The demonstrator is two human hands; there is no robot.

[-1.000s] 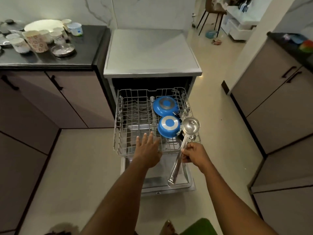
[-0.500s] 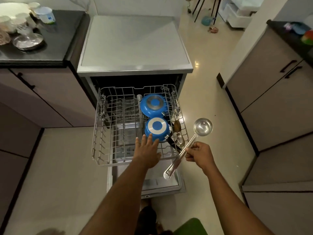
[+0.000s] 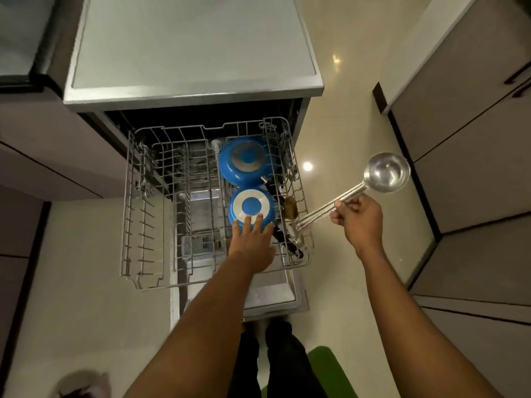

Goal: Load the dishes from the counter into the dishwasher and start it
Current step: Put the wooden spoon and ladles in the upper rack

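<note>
Right hand [image 3: 357,221] grip is clamping the ladle [image 3: 386,172], handle slanting near-left over the rack [image 3: 135,196]; left hand [image 3: 253,245], fingers straight, is touching the near pan [image 3: 251,205].

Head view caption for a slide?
Left hand reaches over a blue pan in the pulled-out rack; right hand holds a steel ladle.

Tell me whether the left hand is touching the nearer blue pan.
Cannot tell. In the head view, fingertips of the left hand overlap the nearer blue pan on its upturned base, but contact or hover is unclear.
</note>
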